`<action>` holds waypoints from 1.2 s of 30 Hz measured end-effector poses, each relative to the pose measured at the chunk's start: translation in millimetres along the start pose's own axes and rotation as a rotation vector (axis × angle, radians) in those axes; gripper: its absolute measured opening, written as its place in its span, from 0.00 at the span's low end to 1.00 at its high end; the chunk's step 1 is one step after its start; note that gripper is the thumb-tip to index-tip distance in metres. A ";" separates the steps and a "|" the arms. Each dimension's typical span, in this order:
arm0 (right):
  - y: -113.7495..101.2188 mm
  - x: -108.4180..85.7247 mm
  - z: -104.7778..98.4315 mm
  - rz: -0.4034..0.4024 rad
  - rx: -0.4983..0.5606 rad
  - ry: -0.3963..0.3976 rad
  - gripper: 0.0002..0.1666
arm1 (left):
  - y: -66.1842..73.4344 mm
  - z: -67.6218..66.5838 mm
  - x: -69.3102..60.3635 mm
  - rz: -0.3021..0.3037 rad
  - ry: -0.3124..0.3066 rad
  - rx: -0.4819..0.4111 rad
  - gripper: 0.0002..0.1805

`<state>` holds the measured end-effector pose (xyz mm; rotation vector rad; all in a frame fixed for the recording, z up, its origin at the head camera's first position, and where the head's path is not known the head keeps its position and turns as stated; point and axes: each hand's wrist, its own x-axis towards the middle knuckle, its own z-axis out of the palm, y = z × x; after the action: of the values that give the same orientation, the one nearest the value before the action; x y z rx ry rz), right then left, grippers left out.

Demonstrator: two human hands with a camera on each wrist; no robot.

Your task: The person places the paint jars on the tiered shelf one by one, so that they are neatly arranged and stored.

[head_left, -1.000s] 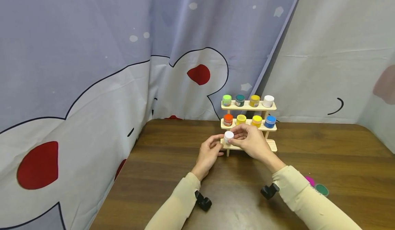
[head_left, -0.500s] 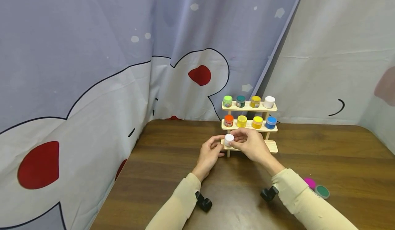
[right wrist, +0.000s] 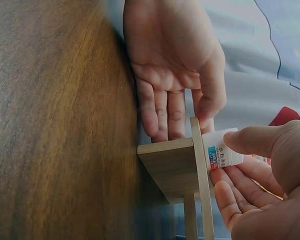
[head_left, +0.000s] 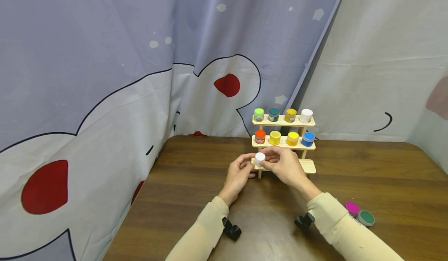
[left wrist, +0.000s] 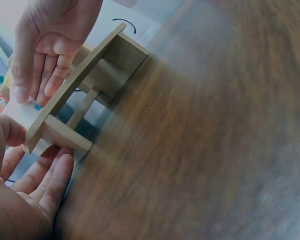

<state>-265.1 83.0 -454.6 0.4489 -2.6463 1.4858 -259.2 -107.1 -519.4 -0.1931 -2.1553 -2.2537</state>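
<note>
My right hand pinches a small white paint jar between thumb and fingers. The jar stands at the left end of the bottom shelf of a three-tier wooden rack. Its printed label shows in the right wrist view, and its base meets the shelf board. My left hand holds that shelf's left end, its thumb against the board and the forefinger close to the jar. In the left wrist view its other fingers stretch out beside the rack's leg.
The middle shelf bears red, yellow and blue jars. Light green, dark green, mustard and white jars line the top shelf. A magenta jar and a green jar stand on the wooden table beside my right sleeve. A patterned curtain hangs behind.
The white jar has come down slightly onto the bottom shelf, my right hand with it. My right forearm has shifted a little, uncovering more of the magenta jar. The left hand stays put.
</note>
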 end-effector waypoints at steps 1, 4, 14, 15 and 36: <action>0.2 -0.2 0.0 0.002 -0.002 0.002 0.18 | 0.1 0.0 0.0 0.000 -0.001 0.001 0.20; 1.1 -0.9 0.1 -0.002 -0.013 0.000 0.18 | 0.1 0.0 0.4 0.000 -0.005 0.000 0.20; 3.3 -0.8 1.2 -0.004 -0.015 -0.015 0.19 | -0.1 -0.3 -0.7 -0.003 -0.001 -0.004 0.20; 3.4 -1.0 1.2 -0.006 -0.018 -0.016 0.20 | -0.1 -0.4 -0.7 -0.004 -0.001 -0.006 0.20; 3.4 -4.2 1.7 0.014 -0.022 -0.012 0.25 | -1.6 0.9 1.1 0.002 0.001 -0.006 0.21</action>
<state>-262.0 84.1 -459.2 0.4395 -2.6777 1.4603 -260.4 -106.1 -520.8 -0.1938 -2.1473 -2.2591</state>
